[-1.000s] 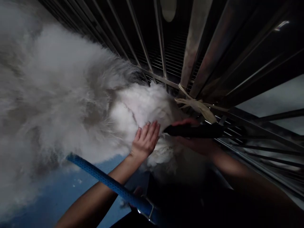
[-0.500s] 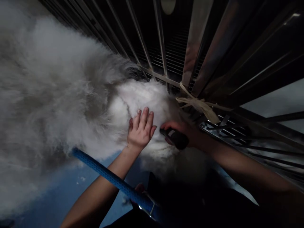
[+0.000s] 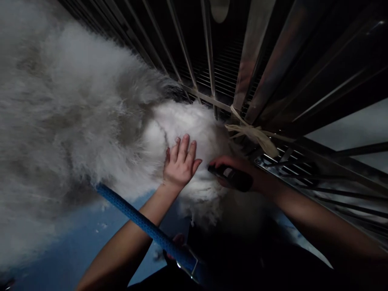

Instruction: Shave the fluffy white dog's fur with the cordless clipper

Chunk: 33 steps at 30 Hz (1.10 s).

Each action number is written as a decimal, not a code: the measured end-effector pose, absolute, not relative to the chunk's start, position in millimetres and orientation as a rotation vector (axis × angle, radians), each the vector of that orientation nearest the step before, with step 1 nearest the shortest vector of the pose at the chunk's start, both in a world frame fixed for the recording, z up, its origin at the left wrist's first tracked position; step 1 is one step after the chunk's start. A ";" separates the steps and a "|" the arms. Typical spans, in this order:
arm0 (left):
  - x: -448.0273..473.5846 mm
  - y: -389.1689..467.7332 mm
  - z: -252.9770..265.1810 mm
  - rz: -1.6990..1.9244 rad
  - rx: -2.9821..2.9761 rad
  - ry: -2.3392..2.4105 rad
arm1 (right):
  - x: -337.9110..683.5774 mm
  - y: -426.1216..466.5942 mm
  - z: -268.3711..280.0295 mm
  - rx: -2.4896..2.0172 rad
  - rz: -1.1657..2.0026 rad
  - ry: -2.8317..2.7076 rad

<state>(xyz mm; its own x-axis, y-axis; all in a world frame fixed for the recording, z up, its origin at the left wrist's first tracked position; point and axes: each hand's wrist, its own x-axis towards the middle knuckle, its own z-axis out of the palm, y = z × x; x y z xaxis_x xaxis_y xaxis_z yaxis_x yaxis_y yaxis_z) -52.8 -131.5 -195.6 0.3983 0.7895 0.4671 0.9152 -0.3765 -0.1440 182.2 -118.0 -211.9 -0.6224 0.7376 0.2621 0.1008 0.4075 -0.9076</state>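
A large animal with long white-grey fur [image 3: 75, 109] fills the left side of the view. Toward the middle its coat is cut short, leaving a pale clipped patch [image 3: 178, 117]. My left hand [image 3: 180, 163] lies flat on this patch with its fingers spread. Just to the right, my right hand [image 3: 230, 163] is closed around dark hair clippers [image 3: 235, 178], whose narrow end points left at the short coat. Whether the blade touches the coat, I cannot tell. A blue rope lead [image 3: 136, 218] with a metal clasp crosses in front of my left forearm.
Metal cage bars [image 3: 209, 56] rise behind the animal. A beige strip tied in a knot [image 3: 253, 131] hangs on the cage frame. Below lies a blue floor [image 3: 69, 258] with small white tufts. More bars [image 3: 342, 198] stand at the right, beside my forearm.
My right hand and the clippers have shifted slightly to the right, away from my left hand. My left hand stays flat on the clipped patch. The view has shifted a little.
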 end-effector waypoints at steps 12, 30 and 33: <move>-50.7 -129.4 -199.0 -0.522 -2.218 -1.503 | 185.4 -115.4 -208.6 -0.799 1.253 -1.886; -49.9 -127.8 -203.4 -0.541 -2.185 -1.468 | 156.3 -150.3 -242.5 -1.043 1.205 -1.672; -51.8 -126.6 -201.8 -0.522 -2.201 -1.443 | 158.3 -158.1 -246.8 -1.004 1.207 -1.722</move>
